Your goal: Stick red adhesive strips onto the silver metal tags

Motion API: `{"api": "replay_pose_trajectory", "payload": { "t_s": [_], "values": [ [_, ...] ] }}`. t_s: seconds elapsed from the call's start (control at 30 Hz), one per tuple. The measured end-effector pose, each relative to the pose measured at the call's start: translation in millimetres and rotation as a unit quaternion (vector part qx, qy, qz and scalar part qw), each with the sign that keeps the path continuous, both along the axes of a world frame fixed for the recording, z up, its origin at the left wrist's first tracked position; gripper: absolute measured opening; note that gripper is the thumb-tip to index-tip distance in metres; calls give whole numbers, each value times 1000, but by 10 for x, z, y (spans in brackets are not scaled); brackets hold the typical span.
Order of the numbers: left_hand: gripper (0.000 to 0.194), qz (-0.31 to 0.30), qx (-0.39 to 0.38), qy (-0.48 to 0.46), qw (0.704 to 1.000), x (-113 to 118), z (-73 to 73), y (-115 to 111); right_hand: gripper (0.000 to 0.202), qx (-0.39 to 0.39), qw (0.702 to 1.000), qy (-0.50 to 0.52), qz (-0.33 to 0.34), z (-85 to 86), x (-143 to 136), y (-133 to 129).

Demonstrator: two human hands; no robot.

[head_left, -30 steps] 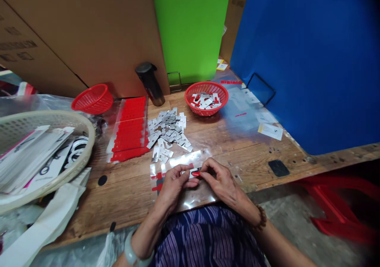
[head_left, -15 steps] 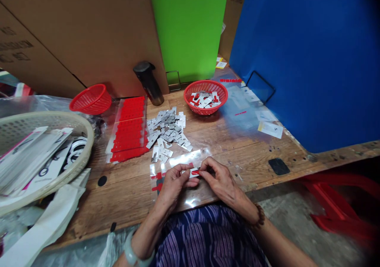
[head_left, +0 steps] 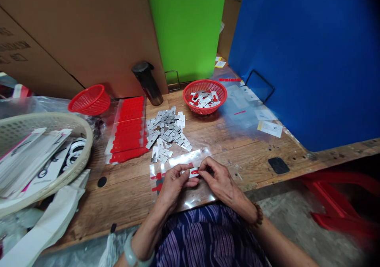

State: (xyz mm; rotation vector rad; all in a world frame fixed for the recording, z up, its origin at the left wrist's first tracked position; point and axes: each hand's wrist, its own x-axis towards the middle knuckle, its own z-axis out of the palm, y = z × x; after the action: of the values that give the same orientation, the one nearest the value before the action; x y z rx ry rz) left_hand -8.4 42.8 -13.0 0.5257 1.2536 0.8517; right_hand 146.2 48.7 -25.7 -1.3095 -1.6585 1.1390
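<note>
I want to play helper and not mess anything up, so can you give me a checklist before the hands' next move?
1. Left hand holding the small white plate: ok, it grips the left end.
2. Right hand at the plate's right end: ok; exactly what it pinches, cannot tell.
3. Red piece straight on the plate: cannot tell, too small.
4. Clear sheet under the hands: ok.
5. Loose plates within view: ok, piled beyond the hands.
</note>
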Motion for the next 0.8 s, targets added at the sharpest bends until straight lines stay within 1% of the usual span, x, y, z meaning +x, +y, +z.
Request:
{"api": "replay_pose_trajectory", "payload": {
  "t_s": [0.17,0.33,0.6,0.8],
  "values": [
    [26,1,-3,-3,1000,-2,-9,-9,9,-10,1000,6,6,20,-3,1],
    [32,1,6,0,1000,-14,-67,-18,10,-20,1000,14,0,37,-15,-2],
    [35,-5,52,64,997,-20,-105,-21,8,-81,995,40,-42,49,-50,-28],
    [36,-20,54,84,995,-32,-90,-16,9,-59,997,21,-39,80,-41,-29]
  ]
}}
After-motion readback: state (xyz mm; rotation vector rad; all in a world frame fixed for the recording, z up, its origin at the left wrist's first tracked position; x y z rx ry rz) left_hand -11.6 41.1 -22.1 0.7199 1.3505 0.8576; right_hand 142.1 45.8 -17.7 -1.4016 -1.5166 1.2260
